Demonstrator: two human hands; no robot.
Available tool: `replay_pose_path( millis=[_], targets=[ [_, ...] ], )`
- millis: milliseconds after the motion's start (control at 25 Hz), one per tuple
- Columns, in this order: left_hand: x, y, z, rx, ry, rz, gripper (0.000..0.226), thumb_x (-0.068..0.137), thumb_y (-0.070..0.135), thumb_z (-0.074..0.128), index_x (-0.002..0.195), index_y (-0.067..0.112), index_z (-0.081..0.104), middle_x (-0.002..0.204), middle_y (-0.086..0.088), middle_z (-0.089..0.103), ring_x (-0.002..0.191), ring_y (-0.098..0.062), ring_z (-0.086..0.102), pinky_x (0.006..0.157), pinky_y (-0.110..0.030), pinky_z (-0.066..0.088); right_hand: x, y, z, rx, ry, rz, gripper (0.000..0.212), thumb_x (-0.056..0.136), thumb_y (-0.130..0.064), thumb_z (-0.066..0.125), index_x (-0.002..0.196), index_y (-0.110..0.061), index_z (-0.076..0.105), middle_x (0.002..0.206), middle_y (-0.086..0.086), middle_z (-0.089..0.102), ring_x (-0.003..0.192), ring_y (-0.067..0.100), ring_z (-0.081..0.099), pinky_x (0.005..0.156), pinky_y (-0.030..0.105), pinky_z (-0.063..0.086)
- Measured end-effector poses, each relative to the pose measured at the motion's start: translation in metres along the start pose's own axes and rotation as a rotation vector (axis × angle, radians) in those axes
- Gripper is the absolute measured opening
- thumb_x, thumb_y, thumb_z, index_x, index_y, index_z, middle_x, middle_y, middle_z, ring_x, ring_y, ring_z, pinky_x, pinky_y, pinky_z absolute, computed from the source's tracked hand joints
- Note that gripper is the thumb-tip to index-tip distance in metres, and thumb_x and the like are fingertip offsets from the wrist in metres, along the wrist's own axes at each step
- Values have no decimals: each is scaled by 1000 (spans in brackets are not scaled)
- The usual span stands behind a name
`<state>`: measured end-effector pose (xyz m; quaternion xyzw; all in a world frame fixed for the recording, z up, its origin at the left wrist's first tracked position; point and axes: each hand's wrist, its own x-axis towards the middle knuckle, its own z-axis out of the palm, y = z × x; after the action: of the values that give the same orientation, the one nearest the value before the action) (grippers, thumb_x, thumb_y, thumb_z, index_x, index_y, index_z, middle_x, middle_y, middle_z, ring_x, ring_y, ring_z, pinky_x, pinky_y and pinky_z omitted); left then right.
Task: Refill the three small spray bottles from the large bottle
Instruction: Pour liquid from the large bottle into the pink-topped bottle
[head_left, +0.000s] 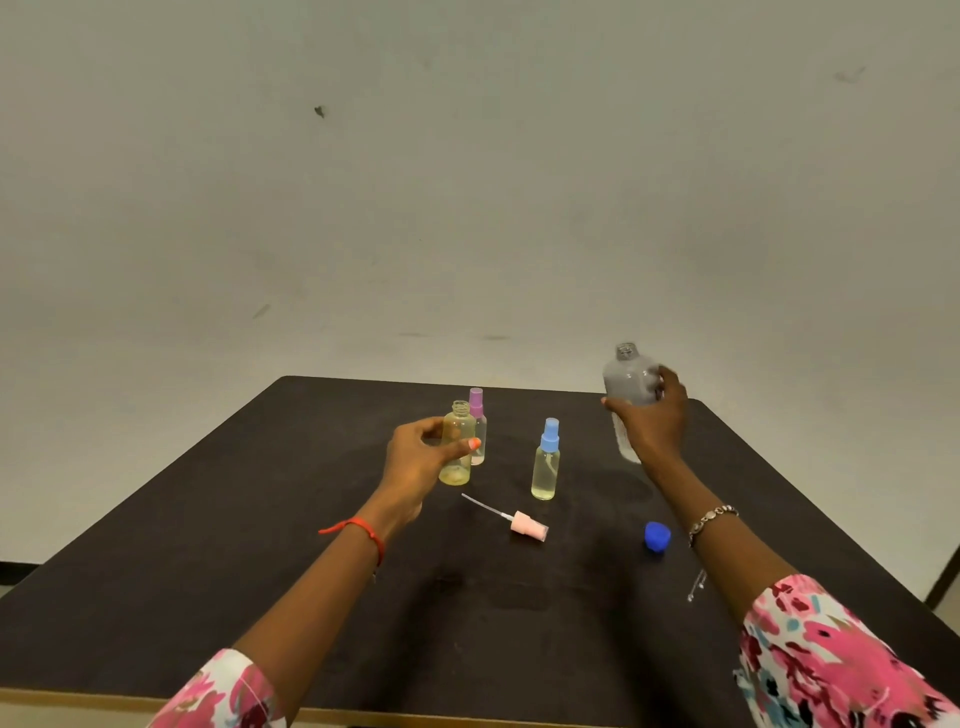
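Curling round the uncapped yellow bottle (457, 452) at centre frame, the fingers (418, 430) of your left hand (415, 462) hold it upright at the tabletop (208, 571). Right of it, your right hand (652, 423) wraps its fingers round the large bottle (631, 376), which has an open neck. A purple-capped spray bottle (477, 410) stands just behind the yellow one, and a blue-capped spray bottle (545, 467) stands between your hands. A pink spray head (527, 526) lies nearer you, with a blue cap (657, 536) at lower right.
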<state>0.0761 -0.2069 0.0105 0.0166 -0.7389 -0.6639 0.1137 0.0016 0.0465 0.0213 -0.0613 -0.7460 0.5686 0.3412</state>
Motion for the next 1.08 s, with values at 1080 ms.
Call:
replay_pose_path(
  millis=[1080],
  targets=[
    [-37,77,-17,-120,2,110,53,69,14,77,119,6,59,121,-10,63,111,-26,60,98,-45,49,-50,-142,8,-474,-311,-839,72,52,-29,68,122,-16,54,114,6,62,103,29,54,92,38,31]
  ],
)
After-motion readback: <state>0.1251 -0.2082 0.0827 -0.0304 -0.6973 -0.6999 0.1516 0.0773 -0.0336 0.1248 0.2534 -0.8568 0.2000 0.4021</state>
